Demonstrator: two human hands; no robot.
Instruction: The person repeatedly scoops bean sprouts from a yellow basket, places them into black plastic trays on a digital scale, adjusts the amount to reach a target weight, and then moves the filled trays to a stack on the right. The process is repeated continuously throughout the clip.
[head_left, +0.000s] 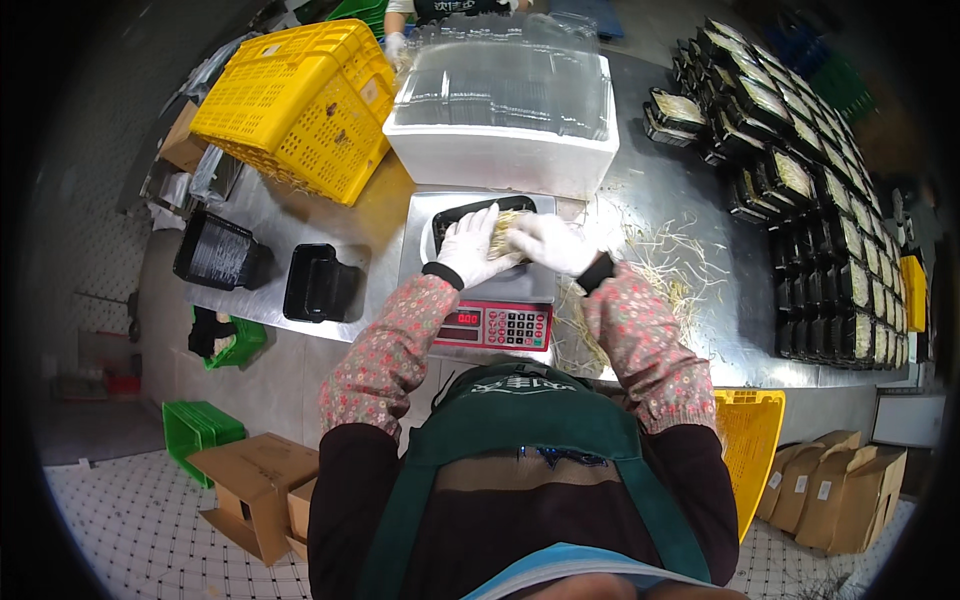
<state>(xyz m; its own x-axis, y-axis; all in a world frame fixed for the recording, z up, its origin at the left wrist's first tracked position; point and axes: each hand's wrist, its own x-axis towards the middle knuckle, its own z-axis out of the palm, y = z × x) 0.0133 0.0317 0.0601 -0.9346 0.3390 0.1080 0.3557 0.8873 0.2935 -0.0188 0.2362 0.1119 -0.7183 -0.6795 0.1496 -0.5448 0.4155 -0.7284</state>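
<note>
Left hand [468, 248], right hand [553, 243] (white-gloved) at sprouts [503, 231] in black tray [519, 203].

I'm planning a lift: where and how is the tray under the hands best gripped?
Probably by its rim at the left and right ends, coming from both sides: the tray looks longer sideways, opens upward, and sprouts lie in its middle.

Sprouts [503, 236] partly hidden — left hand [472, 246] and right hand [552, 243] cover them.
The black tray's [522, 204] near side is obscured; the co-worker [465, 8] is cut off above — a yellow crate [755, 440] partly hides behind the right sleeve [695, 490].
</note>
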